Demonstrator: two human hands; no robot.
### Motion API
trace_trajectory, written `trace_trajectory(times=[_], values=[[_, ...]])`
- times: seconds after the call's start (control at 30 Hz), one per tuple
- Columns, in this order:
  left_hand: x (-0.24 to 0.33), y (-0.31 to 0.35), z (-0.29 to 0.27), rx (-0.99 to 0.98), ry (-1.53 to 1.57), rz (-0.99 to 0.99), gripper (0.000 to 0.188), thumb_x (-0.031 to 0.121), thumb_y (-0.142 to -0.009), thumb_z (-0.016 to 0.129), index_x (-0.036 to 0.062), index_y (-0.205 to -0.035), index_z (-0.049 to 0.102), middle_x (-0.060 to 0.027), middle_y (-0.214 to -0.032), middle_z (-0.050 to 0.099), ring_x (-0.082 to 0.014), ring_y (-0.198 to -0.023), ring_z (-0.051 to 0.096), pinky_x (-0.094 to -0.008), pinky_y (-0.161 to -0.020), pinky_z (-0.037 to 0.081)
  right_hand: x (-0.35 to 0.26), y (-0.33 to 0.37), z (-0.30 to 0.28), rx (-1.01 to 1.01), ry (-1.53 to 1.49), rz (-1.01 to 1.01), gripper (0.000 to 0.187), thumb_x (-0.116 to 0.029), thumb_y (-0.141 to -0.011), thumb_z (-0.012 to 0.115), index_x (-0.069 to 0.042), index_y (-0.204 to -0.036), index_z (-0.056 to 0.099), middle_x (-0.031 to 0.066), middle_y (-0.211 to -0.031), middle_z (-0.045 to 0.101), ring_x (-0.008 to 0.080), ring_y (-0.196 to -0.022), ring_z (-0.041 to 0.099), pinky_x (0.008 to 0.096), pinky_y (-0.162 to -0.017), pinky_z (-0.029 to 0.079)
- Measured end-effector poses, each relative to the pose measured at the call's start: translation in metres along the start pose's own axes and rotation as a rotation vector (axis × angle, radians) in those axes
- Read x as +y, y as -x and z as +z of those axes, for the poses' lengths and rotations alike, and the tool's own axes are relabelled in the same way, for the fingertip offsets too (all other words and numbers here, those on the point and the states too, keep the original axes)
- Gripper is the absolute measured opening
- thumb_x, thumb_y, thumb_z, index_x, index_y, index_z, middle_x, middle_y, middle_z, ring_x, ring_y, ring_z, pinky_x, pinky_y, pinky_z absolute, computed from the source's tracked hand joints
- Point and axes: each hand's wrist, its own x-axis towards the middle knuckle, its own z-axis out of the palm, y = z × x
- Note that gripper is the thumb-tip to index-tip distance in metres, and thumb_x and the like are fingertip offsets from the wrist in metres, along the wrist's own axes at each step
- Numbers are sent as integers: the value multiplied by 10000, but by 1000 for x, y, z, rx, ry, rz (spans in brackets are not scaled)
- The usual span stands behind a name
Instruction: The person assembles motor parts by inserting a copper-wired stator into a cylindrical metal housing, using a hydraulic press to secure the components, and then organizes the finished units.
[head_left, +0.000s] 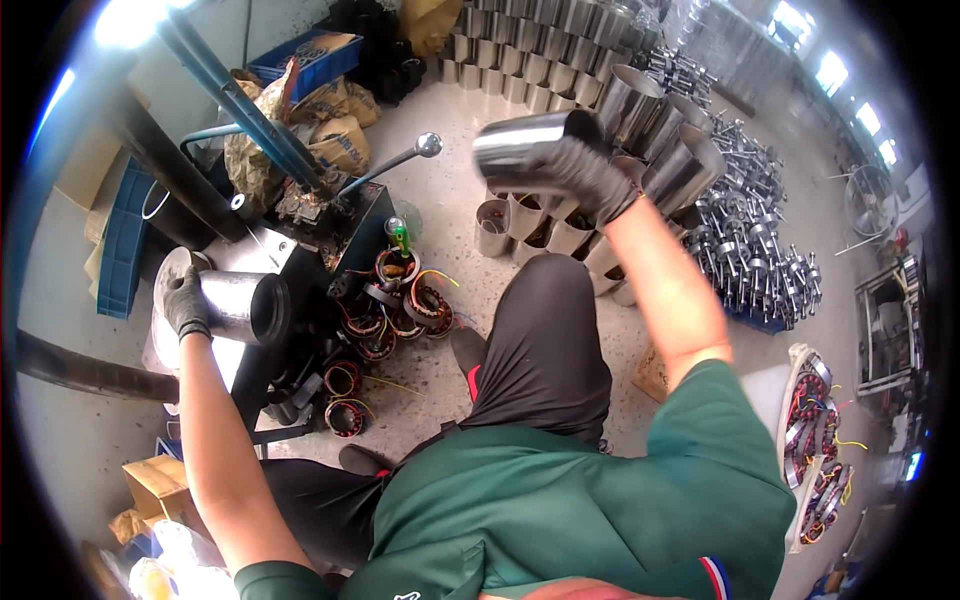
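Note:
My left hand [186, 306], in a dark glove, is closed on the end of a grey metal cylinder [236, 306]. That cylinder lies on its side at the press table, its dark open mouth facing right. A pale round disc [176, 268] shows just behind the hand. Out to the right, my gloved right hand [585, 178] grips a shiny metal sleeve [515, 150] from its near side, above a group of standing sleeves [570, 230]. Motion blurs this hand and its sleeve a little, and some of its fingers are hidden.
A lever with a ball end [428, 145] juts from the blue press frame [235, 100]. Wound copper stators [430, 308] with loose wires sit on the floor by the table. Metal rotor shafts [755, 245] are heaped at right; stacked cylinders [530, 60] stand at the back.

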Motion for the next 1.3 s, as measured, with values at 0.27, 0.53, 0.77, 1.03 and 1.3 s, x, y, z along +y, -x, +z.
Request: trace_trajectory(times=[0.27, 0.53, 0.77, 1.03, 1.3], values=[[27, 9, -7, -86, -75, -39, 639, 516, -931, 679, -13, -1290, 688, -215, -1267, 710, -338, -1190, 666, -365, -1058, 468, -91, -25, -128, -110, 780, 611, 430, -157, -792, 719, -27, -1201, 750, 162, -1204, 741, 224, -1165, 681, 313, -980, 548], [28, 14, -7, -44, -90, -52, 566, 489, -937, 678, 8, -1233, 728, -193, -1219, 735, -342, -1158, 686, -377, -1054, 474, -67, -32, -165, 291, 978, 516, 351, -266, -782, 709, -47, -1056, 727, 169, -1170, 687, 256, -1097, 601, 379, -979, 482], [24, 13, 2, -19, -54, -26, 538, 421, -963, 666, 49, -1352, 669, -180, -1363, 667, -325, -1254, 643, -349, -1103, 444, -65, -8, -129, 562, 1800, -178, 537, -482, -872, 716, -5, -1118, 704, 224, -1007, 734, 360, -1033, 699, 443, -942, 536], [-10, 34, 7, 391, 479, 244, 371, 263, -1008, 632, 20, -1288, 641, -178, -1247, 694, -330, -1204, 629, -406, -1104, 436, 17, 5, 117, -210, 869, -447, 488, -242, -885, 762, -16, -1302, 647, 187, -1156, 712, 288, -1020, 706, 388, -918, 563], [-25, 130, 2, 258, 843, -295, 589, 257, -942, 755, -31, -1386, 496, -209, -1232, 638, -289, -1100, 630, -388, -967, 530, 109, -44, 342, -493, 236, -49, 549, -310, -907, 730, 48, -1307, 609, 175, -1177, 707, 262, -1066, 655, 339, -994, 505]])
